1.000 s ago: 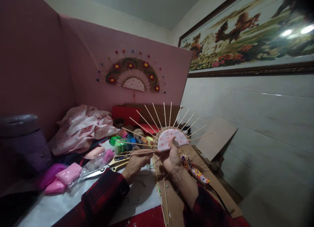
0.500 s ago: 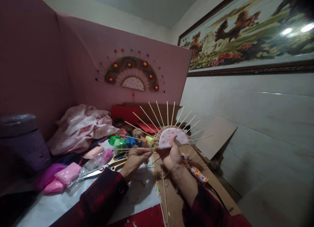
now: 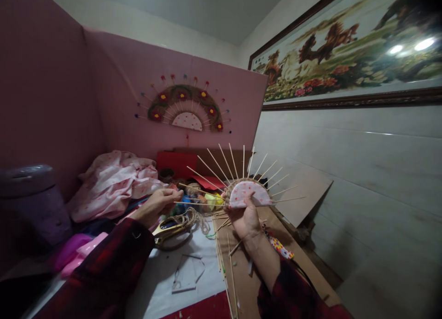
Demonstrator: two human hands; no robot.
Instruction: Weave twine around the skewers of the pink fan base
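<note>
My right hand (image 3: pixel 246 220) grips a half-circle craft piece (image 3: pixel 247 194) by its lower edge, thumb across the front. White cloth with pink-red dots covers the piece, and twine edges its curve. Thin wooden sticks (image 3: pixel 218 164) fan outward from that edge. Left of it, my left hand (image 3: pixel 160 204) has thumb and fingers pinched together by the outer ends of the lowest left sticks. Whether a stick lies between those fingertips I cannot tell. Below that hand are gold-handled scissors (image 3: pixel 171 229), beside a tangle of twine (image 3: pixel 198 217).
A finished fan-shaped decoration (image 3: pixel 186 107) hangs on the pink board. Crumpled dotted cloth (image 3: pixel 119 181) and a purple flask (image 3: pixel 34 204) stand at left. Loose sticks (image 3: pixel 232 273) and a flower-patterned item (image 3: pixel 281 247) lie on the cardboard. A small clear frame (image 3: pixel 188 273) rests on white paper.
My left hand has moved left and up, from the base of the lowest stick to near the sticks' outer ends. The craft piece has shifted slightly right in my right hand.
</note>
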